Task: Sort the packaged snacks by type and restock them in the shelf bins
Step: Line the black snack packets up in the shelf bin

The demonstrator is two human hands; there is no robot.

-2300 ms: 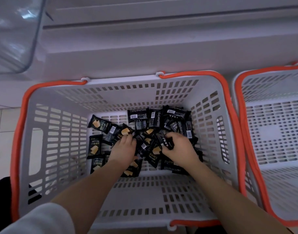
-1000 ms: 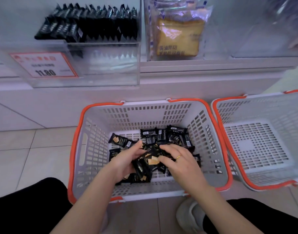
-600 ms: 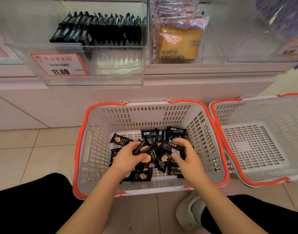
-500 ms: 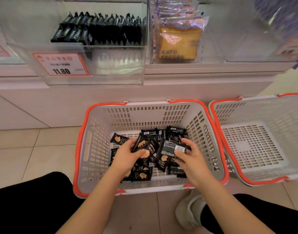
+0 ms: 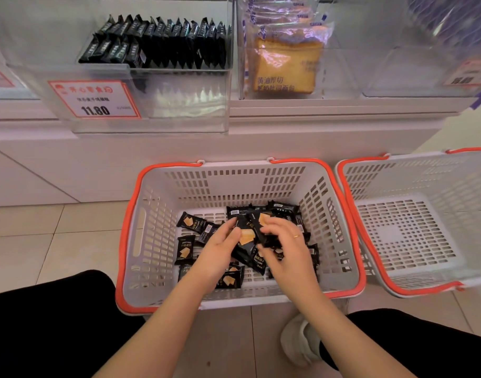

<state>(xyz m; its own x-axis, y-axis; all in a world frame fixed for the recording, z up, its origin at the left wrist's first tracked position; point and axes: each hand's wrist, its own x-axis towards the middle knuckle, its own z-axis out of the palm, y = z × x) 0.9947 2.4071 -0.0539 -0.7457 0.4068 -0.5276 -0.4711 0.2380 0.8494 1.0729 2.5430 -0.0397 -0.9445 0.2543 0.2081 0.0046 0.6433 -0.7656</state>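
Observation:
A white basket with an orange rim (image 5: 130, 241) stands on the floor with several black snack packets (image 5: 186, 248) in its bottom. My left hand (image 5: 219, 252) holds a bunch of black packets (image 5: 246, 237) above the pile. My right hand (image 5: 284, 242), wearing a ring, pinches another black packet (image 5: 262, 221) right beside the bunch, fingers curled. Above, a clear shelf bin (image 5: 152, 99) holds a row of the same black packets (image 5: 163, 42) standing on edge.
A second, bare white basket (image 5: 408, 225) sits to the right. A price tag reading 11.80 (image 5: 94, 99) hangs on the bin front. Bagged toast bread (image 5: 284, 64) fills the neighbouring bin. My knees and a white shoe (image 5: 299, 342) are at the bottom.
The view has pulled back from the basket and tilted up to show the shelf. My right hand has turned its packet over and brought it against the bunch in my left hand.

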